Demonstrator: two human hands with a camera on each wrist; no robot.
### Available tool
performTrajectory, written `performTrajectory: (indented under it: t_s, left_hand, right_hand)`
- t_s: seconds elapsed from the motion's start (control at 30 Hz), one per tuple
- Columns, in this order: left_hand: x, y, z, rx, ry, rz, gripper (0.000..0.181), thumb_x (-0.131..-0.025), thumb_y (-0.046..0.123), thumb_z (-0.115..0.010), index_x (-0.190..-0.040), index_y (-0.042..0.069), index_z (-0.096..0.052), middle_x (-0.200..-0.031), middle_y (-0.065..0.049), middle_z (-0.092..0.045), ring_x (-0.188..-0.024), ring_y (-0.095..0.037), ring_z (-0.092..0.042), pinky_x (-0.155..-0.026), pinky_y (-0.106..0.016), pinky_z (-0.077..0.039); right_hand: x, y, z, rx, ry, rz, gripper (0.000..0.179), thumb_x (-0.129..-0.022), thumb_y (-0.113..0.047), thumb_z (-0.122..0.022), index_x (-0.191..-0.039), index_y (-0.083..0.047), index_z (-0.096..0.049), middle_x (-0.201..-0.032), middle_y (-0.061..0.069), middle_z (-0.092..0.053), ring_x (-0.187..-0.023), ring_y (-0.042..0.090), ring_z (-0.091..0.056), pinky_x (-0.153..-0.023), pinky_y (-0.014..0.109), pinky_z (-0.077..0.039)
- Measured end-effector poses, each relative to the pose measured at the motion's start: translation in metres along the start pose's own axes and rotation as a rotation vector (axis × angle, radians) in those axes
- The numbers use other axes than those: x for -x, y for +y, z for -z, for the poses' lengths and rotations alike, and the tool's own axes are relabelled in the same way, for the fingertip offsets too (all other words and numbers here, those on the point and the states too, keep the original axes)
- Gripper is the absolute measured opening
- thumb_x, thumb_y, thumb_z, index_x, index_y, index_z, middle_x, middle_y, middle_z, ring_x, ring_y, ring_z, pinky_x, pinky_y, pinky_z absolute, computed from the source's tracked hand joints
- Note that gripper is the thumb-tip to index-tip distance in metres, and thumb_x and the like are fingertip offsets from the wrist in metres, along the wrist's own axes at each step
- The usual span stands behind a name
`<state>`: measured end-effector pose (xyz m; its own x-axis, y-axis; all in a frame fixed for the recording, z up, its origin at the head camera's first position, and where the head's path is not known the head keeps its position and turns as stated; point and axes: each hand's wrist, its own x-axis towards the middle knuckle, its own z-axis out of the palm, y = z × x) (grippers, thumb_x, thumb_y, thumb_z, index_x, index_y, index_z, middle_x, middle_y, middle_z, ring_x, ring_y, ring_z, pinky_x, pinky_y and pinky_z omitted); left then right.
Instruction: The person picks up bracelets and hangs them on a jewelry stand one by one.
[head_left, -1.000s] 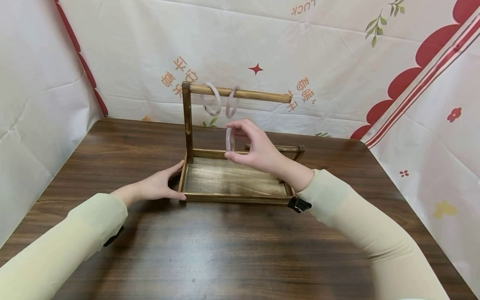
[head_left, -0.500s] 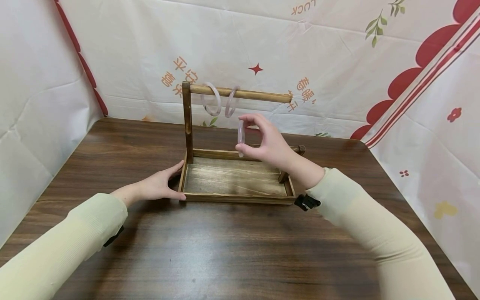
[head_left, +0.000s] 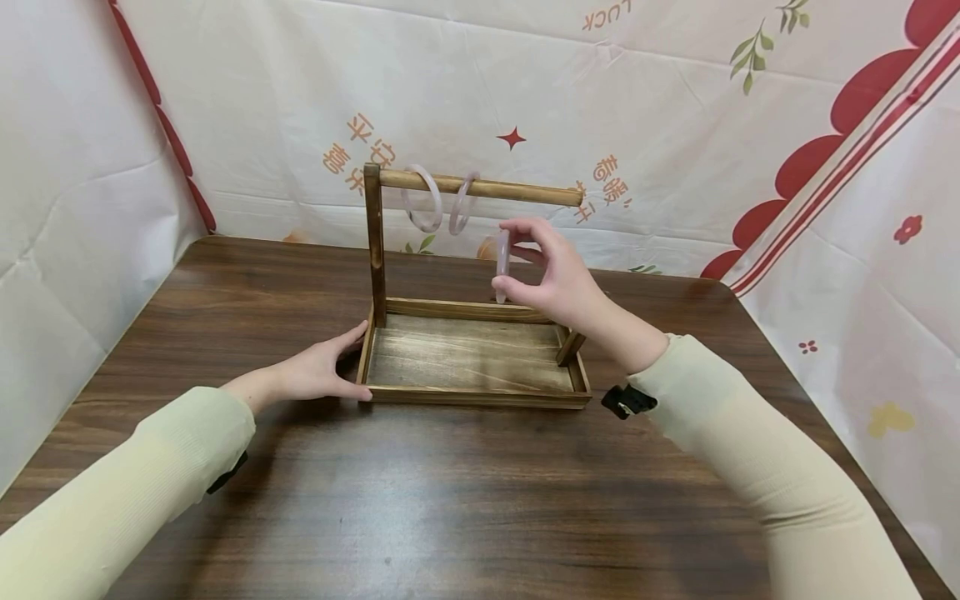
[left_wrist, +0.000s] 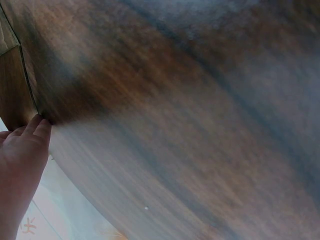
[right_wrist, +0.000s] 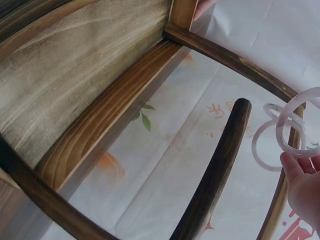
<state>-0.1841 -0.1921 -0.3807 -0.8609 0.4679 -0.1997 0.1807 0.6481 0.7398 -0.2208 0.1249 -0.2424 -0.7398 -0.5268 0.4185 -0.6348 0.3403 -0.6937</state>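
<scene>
A wooden stand has a shallow tray (head_left: 367, 358), a tall post on the left and an upper bar (head_left: 525, 192). Two pale pink bangles hang from that bar: one (head_left: 438, 204) near the post, the other (head_left: 455, 218) just to its right. My right hand (head_left: 558, 279) pinches a third bangle (head_left: 502, 262) between thumb and fingers, upright above the tray's back edge and below the bar. My left hand (head_left: 315, 371) touches the tray's left end, thumb at the front corner and fingers along the side wall. In the left wrist view, fingertips (left_wrist: 42, 125) meet the tray's edge.
A shorter post (head_left: 572, 348) rises at the tray's right end; its lower bar (right_wrist: 220, 165), mostly behind my right hand in the head view, shows in the right wrist view. The brown table (head_left: 465, 500) ends at a printed white cloth (head_left: 270, 100) behind and at both sides.
My right hand has moved right and slightly up with the held bangle, away from the hanging ones. The second hanging bangle has swung slightly. My left hand and the stand have stayed still.
</scene>
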Motion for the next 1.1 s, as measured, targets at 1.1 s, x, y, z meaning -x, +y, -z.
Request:
performTrajectory:
  t_s: [1.1]
  left_hand:
    - [0.000, 0.000, 0.000, -0.015, -0.007, 0.011, 0.110, -0.078, 0.044, -0.073, -0.151, 0.007, 0.000, -0.153, -0.026, -0.019, -0.140, -0.041, -0.021, -0.108, -0.057, -0.025]
  right_hand:
    - [0.017, 0.021, 0.049, 0.084, 0.128, -0.131, 0.054, -0.082, 0.000, -0.067, -0.132, 0.002, -0.046, -0.118, -0.001, -0.045, -0.112, 0.009, -0.047, -0.100, 0.022, -0.042]
